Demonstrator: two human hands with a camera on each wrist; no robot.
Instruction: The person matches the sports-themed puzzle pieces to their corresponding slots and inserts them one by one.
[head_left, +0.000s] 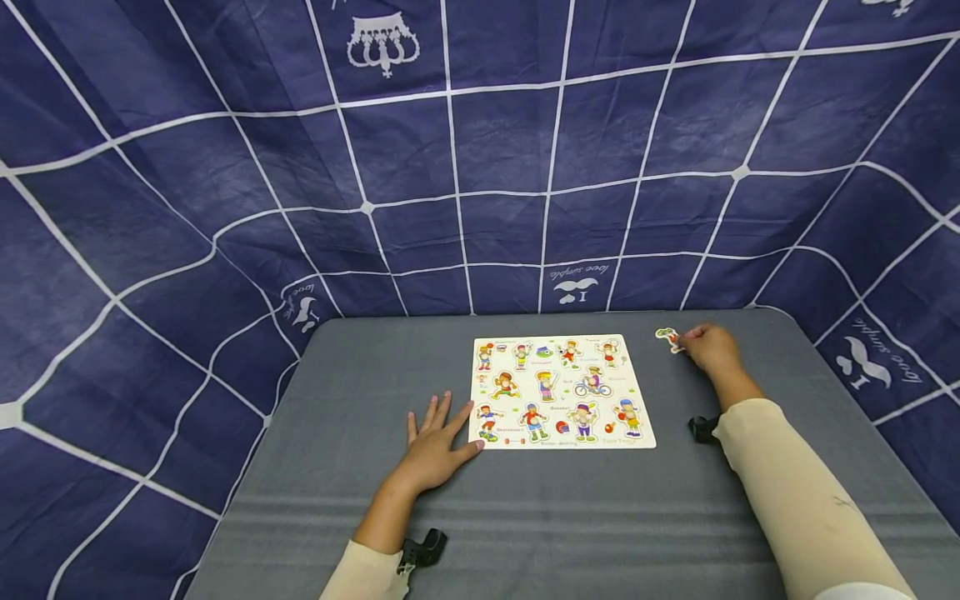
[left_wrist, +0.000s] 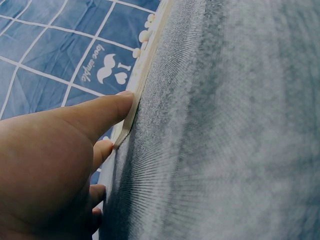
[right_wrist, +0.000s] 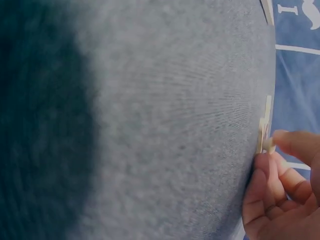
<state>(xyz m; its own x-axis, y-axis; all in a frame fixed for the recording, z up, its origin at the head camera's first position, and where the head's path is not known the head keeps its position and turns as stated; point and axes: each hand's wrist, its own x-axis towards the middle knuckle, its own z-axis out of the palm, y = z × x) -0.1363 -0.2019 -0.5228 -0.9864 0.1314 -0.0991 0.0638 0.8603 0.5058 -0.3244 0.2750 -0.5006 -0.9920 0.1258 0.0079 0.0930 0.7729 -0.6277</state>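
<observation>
A white puzzle board (head_left: 528, 395) printed with cartoon sports figures lies flat on the grey cloth. My left hand (head_left: 431, 454) rests beside its lower left corner with fingers spread, thumb and index fingertip at the edge. The left wrist view shows the thumb (left_wrist: 117, 106) straight against the board's thin side. To the right of the board, my right hand (head_left: 716, 350) pinches a small figure-shaped puzzle piece (head_left: 667, 333) low over the cloth. In the right wrist view, a pale knob (right_wrist: 269, 145) sits between thumb and fingers, and the piece is seen nearly edge-on.
The table is covered with grey cloth (head_left: 360, 383). Behind it and at both sides hangs a dark blue curtain (head_left: 502, 142) with white grid lines. A black wrist camera (head_left: 426, 547) is strapped at the left wrist, another black camera (head_left: 703, 429) at the right.
</observation>
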